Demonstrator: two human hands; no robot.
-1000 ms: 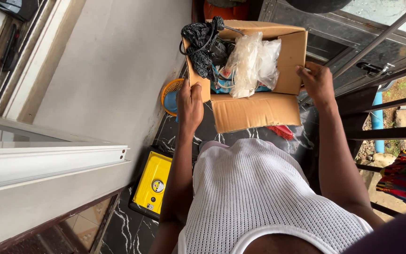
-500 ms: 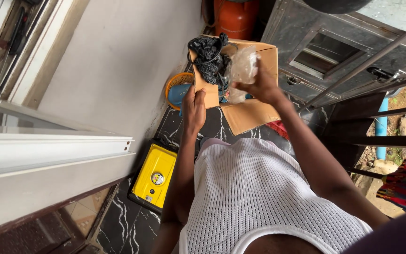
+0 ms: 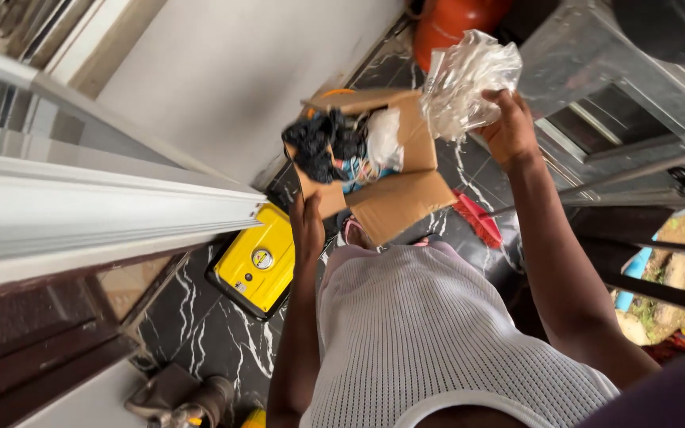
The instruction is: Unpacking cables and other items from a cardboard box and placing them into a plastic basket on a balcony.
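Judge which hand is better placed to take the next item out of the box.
Probably the left. The left hand grips the near flap of the box, beside the black bundle. The right hand is raised off to the side, closed on a clear plastic bag.

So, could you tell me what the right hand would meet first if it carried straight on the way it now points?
The right hand, gripping a crumpled clear plastic bag, points up and away from the cardboard box. Straight on, it would probably meet the orange gas cylinder first, though depth is unclear and it may pass above it.
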